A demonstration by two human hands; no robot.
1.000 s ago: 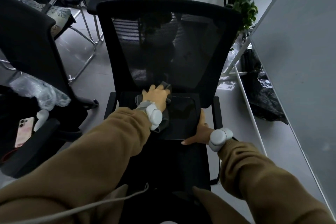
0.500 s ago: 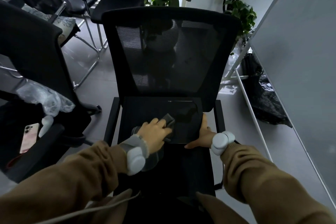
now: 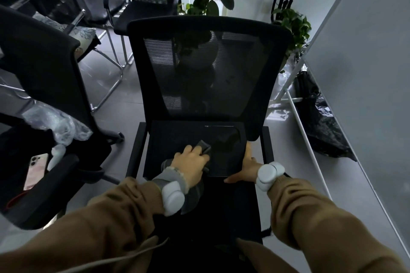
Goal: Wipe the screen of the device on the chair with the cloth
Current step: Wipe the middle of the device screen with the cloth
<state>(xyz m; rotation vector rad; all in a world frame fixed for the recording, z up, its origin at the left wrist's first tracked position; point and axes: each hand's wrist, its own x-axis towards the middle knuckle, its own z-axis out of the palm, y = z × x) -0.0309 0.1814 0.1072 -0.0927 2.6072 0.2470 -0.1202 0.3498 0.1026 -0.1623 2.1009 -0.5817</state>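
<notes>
A dark tablet [image 3: 224, 139] lies flat on the seat of a black mesh office chair [image 3: 208, 73]. My left hand [image 3: 190, 162] presses a grey cloth [image 3: 204, 146] onto the near left part of the screen, fingers bent over it. A loose end of the cloth trails back under my wrist. My right hand [image 3: 246, 166] braces the tablet's near right corner, one finger straight along the right edge and the thumb stretched along the near edge.
Another black chair [image 3: 44, 73] stands at the left, with a phone [image 3: 35, 170] and crumpled plastic wrap [image 3: 57, 124] beside it. Potted plants [image 3: 292, 26] stand behind. A grey partition [image 3: 366, 73] and a black bag [image 3: 321, 126] are on the right.
My left hand has drawn the cloth from the far left of the screen back toward me. The right hand has stayed at the tablet's near right corner.
</notes>
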